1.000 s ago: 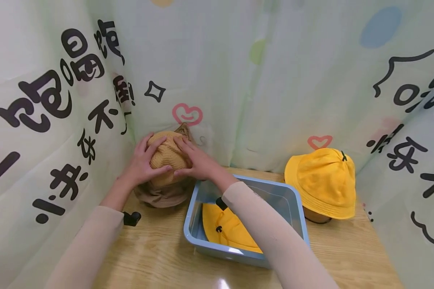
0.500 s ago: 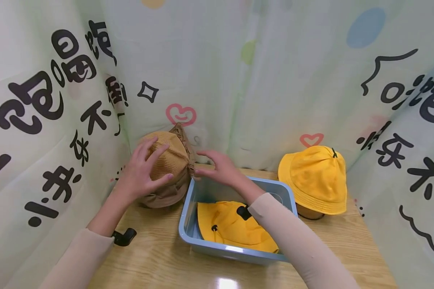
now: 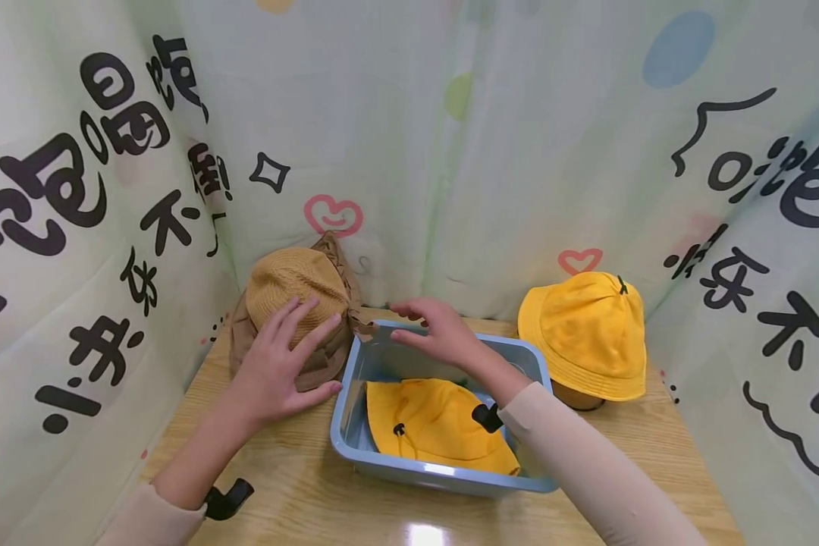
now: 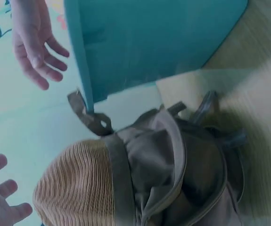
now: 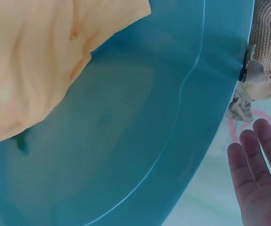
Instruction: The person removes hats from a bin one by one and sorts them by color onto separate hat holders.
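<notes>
A brown sun hat (image 3: 292, 284) with a tan knitted crown sits at the back left; the left wrist view shows its brown cloth brim (image 4: 161, 165). My left hand (image 3: 273, 375) is in front of it, fingers spread, with a gap from the knitted crown (image 4: 81, 183) in the left wrist view. Above the far left part of the blue bin (image 3: 444, 475), my right hand (image 3: 444, 334) holds nothing, its fingers slightly bent. Between the hands, the hat's brown strap (image 3: 364, 327) reaches the bin's corner. A yellow bucket hat (image 3: 437, 425) lies in the bin.
Another yellow bucket hat (image 3: 587, 334) sits at the right on a brown support (image 3: 576, 398). Everything stands on a wooden table (image 3: 334, 493), with printed curtains (image 3: 505, 189) close behind and at both sides.
Both hands have come off the brown hat. The left has drawn back toward the front; the right has moved right, over the bin. The hat stays at the back left.
</notes>
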`<action>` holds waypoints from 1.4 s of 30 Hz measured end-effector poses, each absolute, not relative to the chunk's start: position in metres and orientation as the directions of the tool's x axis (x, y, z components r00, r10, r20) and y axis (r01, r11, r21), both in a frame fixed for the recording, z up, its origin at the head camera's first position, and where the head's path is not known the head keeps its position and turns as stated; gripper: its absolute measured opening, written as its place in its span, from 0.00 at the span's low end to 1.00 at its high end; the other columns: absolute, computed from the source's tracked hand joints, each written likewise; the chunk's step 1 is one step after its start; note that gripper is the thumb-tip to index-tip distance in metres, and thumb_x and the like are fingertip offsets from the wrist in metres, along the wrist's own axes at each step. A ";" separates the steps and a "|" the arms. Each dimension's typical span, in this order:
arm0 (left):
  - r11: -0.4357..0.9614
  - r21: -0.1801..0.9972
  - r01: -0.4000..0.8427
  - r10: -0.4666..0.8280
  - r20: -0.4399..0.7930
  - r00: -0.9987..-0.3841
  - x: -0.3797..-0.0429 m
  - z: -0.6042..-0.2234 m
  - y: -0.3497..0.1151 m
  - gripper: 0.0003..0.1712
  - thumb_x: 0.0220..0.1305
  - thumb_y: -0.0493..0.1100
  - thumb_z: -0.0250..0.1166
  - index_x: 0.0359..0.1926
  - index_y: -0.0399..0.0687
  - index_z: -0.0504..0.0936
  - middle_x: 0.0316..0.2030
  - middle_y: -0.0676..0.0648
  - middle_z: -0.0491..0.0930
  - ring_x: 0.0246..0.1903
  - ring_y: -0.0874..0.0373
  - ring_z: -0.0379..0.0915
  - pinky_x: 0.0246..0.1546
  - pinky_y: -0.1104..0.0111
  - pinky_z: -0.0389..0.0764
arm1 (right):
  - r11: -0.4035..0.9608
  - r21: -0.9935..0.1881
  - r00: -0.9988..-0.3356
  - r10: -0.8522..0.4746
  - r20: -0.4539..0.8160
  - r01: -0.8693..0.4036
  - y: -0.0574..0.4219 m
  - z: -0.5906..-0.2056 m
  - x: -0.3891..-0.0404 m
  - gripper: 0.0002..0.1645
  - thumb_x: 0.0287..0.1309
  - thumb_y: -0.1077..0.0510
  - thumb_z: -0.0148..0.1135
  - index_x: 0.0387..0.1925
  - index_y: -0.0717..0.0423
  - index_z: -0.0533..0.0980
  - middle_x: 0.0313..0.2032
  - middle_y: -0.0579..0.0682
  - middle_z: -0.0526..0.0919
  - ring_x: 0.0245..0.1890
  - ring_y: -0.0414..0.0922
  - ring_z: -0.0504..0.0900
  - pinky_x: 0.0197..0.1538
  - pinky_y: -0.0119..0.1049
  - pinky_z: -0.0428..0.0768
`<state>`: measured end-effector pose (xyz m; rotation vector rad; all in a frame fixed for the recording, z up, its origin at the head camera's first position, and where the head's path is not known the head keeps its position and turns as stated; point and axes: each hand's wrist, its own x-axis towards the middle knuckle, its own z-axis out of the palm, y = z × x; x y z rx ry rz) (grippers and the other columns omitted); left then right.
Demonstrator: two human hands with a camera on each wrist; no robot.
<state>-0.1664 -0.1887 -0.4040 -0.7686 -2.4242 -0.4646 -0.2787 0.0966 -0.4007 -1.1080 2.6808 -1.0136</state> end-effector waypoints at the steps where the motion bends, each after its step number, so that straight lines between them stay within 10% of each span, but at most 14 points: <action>1: 0.781 0.151 0.606 0.423 0.586 -0.691 -0.164 -0.406 -0.186 0.47 0.63 0.79 0.47 0.74 0.60 0.65 0.72 0.37 0.61 0.70 0.32 0.54 0.65 0.36 0.61 | 0.529 -0.599 -0.741 -0.649 0.171 -0.601 0.100 -0.401 -0.277 0.28 0.65 0.48 0.66 0.64 0.52 0.75 0.59 0.51 0.80 0.56 0.53 0.80 0.57 0.49 0.80; 23: 0.822 0.153 0.548 0.438 0.446 -0.781 -0.130 -0.453 -0.142 0.50 0.60 0.81 0.49 0.78 0.69 0.53 0.79 0.41 0.41 0.76 0.33 0.39 0.68 0.35 0.53 | 0.642 -0.574 -0.753 -0.654 -0.065 -0.508 0.153 -0.421 -0.258 0.26 0.67 0.48 0.62 0.62 0.55 0.76 0.58 0.52 0.82 0.56 0.52 0.80 0.59 0.49 0.78; 42: 0.851 0.159 0.501 0.437 0.315 -0.842 -0.124 -0.468 -0.125 0.50 0.61 0.81 0.47 0.79 0.70 0.49 0.77 0.33 0.45 0.76 0.35 0.38 0.70 0.37 0.52 | 0.786 -0.496 -0.778 -0.553 -0.297 -0.368 0.177 -0.447 -0.261 0.27 0.65 0.48 0.64 0.60 0.58 0.77 0.57 0.57 0.82 0.56 0.54 0.80 0.59 0.50 0.78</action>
